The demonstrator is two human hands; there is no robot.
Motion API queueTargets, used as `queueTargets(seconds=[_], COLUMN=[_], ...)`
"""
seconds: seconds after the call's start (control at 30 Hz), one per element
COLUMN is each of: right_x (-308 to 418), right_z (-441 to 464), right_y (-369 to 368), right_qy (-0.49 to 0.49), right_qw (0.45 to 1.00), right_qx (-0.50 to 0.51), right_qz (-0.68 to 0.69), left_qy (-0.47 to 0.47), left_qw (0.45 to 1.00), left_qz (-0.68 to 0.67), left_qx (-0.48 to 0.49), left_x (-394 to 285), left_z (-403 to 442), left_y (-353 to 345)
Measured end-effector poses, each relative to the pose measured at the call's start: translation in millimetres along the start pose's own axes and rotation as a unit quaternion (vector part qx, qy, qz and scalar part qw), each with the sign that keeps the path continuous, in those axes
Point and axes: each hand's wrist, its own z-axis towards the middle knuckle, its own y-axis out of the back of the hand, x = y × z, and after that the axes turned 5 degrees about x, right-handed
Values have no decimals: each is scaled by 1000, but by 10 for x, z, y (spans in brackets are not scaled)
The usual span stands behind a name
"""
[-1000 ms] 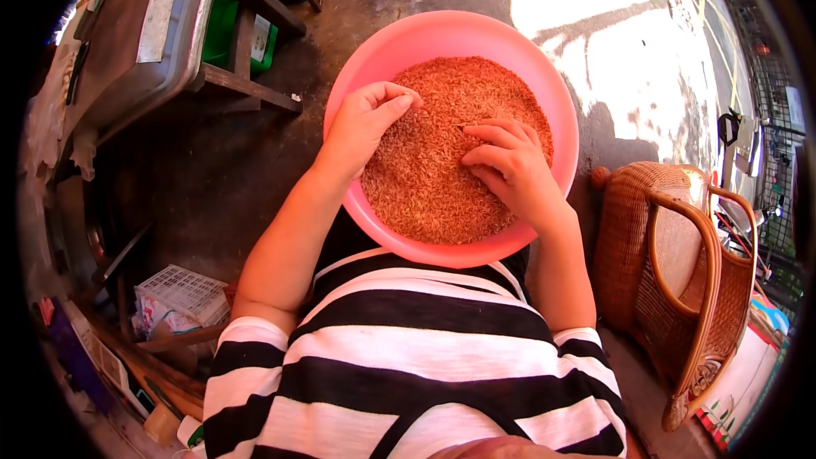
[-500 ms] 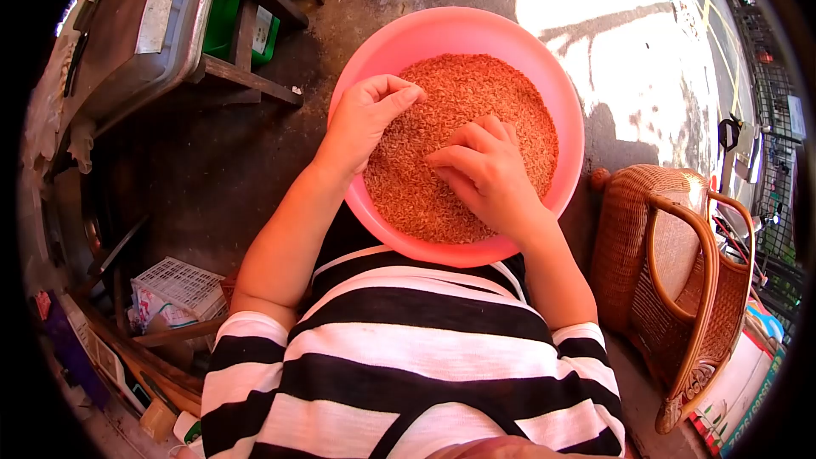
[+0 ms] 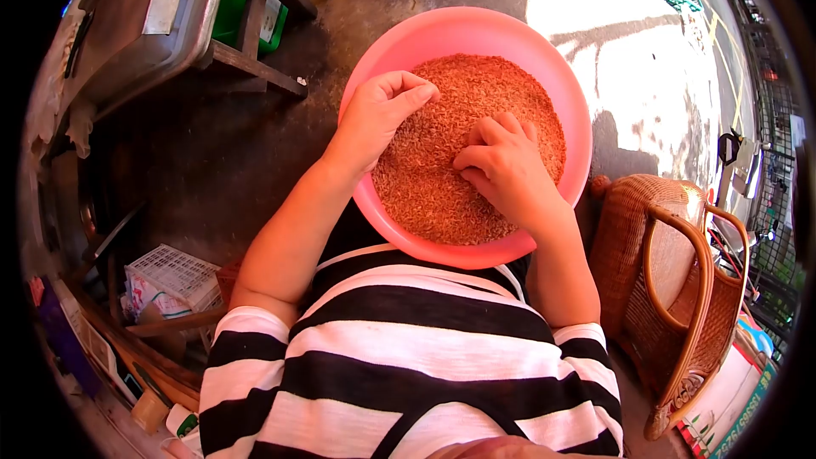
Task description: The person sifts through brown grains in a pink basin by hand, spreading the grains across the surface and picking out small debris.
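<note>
A wide pink basin (image 3: 576, 110) rests at my lap, with a broad layer of small reddish-brown, rice-like grains (image 3: 425, 191) in it. Over the left part of the grain is my left hand (image 3: 378, 115), its thumb and index finger pressed together. Whatever that pinch holds, if anything, is too small to make out. My right hand (image 3: 507, 161) is low over the middle of the grain, fingers curled and their tips at its surface. What lies under those fingertips is hidden.
To my right stands a woven wicker chair (image 3: 650, 289). A dark wooden stand (image 3: 255, 68) with a green container (image 3: 231, 21) is at the upper left. A white plastic crate (image 3: 174, 276) sits at lower left. Sunlit floor (image 3: 629, 59) lies beyond the basin.
My right hand has shifted slightly rightward over the grain, its fingers more curled. My left hand keeps its pinch at nearly the same place over the basin. The whole view has shifted a little.
</note>
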Motion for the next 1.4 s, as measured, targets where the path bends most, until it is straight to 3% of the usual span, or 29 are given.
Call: queueTargets(seconds=[0.13, 0.23, 0.33, 0.43, 0.67, 0.83, 0.93, 1.03, 1.13, 1.4], right_x=[47, 275, 359, 292, -71, -225, -478, -857, -754, -152], right_z=[-86, -37, -48, -66, -200, -243, -133, 14, 78, -144], right_y=[82, 5, -245, -234, 39, 296, 258, 8, -84, 28], right_qy=[5, 137, 170, 138, 28, 8, -74, -112, -81, 15], right_qw=[999, 986, 982, 987, 999, 993, 980, 984, 994, 998], right_qx=[-28, 24, 66, 86, 23, -25, -101, -127, -61, 16], right_qz=[19, 90, 52, 8, -32, 115, 153, 58, -26, 63], left_qy=[0, -1, -4, -4, -19, -11, -2, 9, 9, -3], left_qw=[1000, 1000, 1000, 1000, 999, 999, 999, 999, 999, 999], left_qz=[4, 6, 17, 19, 24, 37, 41, 41, 49, 52], left_qx=[2, 3, -3, -9, -8, -7, -2, -2, -3, 4], left_x=[2, 10, 21, 27, 34, 35, 43, 56, 54, 51], left_z=[10, 19, 17, -6, 6, 9, 13, 11, -1, -1], left_y=[8, 13, -1, 9, 7, 4, 22, 13, 25, 12])
